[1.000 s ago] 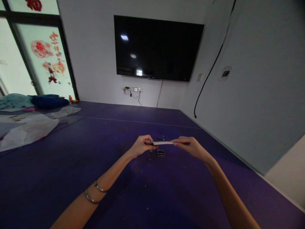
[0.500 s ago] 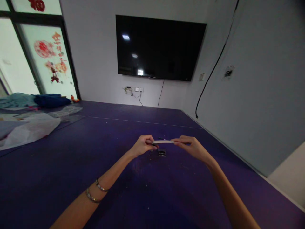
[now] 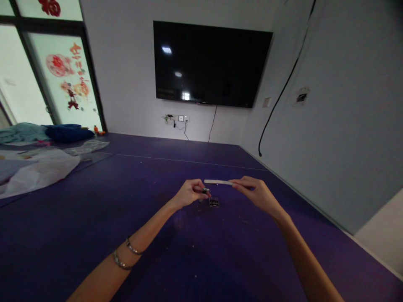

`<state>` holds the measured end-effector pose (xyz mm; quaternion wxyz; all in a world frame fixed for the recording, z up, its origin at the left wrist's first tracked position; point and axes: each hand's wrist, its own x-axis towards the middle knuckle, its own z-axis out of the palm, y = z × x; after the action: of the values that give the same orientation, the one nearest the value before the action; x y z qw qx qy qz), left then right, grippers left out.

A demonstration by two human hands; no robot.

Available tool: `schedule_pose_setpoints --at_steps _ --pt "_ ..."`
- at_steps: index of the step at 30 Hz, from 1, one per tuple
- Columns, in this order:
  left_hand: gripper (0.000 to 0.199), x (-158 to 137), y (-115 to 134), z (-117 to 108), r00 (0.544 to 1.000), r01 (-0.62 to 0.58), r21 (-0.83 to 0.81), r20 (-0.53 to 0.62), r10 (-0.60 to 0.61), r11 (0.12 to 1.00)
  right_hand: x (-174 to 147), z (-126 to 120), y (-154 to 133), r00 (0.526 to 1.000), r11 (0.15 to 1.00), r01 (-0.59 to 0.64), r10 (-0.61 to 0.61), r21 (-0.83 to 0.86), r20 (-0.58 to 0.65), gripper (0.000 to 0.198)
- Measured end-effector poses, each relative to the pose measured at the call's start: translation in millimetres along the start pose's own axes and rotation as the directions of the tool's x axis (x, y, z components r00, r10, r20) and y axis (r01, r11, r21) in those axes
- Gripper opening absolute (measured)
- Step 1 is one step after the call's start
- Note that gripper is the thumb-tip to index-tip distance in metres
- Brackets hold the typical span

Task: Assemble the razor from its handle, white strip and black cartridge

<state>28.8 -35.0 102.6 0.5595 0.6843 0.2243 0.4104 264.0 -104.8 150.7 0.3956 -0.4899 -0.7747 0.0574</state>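
Note:
My right hand (image 3: 253, 192) pinches one end of a thin white stick (image 3: 217, 182), which points left and is almost level. Between the fingertips of my left hand (image 3: 186, 194) is a small dark and silvery piece (image 3: 205, 190), too small to name. The stick's free tip hovers just above that piece, apart from it. Below, on the purple surface (image 3: 239, 260), lies a small dark flat part with a clear edge (image 3: 214, 202). A tiny greyish bit (image 3: 200, 200) lies under my left fingers, partly hidden.
A white plastic sheet (image 3: 47, 167) and folded teal and blue cloths (image 3: 72, 132) lie at the far left. A television (image 3: 214, 63) hangs on the back wall over sockets (image 3: 181, 118). A black cable (image 3: 278, 100) hangs along the right wall.
The white stick has lifted away from my left fingers, its left tip now free and higher. My right hand has shifted slightly right. The small piece in my left hand now shows more.

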Motion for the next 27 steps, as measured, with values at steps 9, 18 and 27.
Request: schedule_pose_setpoints --at_steps 9,18,27 --pt "0.026 2.0 -3.0 -3.6 0.999 0.017 0.017 -0.029 -0.016 1.000 -0.4 1.5 -6.8 1.000 1.000 0.015 -0.015 -0.001 0.024 0.029" --pt "0.027 2.4 -5.4 -3.6 1.000 0.022 0.037 -0.017 -0.021 0.999 -0.6 3.7 -9.1 1.000 0.999 0.019 -0.018 -0.035 0.018 0.028" --pt "0.030 3.6 -13.2 -4.6 0.998 0.017 -0.008 -0.054 -0.017 1.000 1.5 4.0 -8.0 1.000 0.997 -0.001 0.002 0.080 -0.007 0.032"
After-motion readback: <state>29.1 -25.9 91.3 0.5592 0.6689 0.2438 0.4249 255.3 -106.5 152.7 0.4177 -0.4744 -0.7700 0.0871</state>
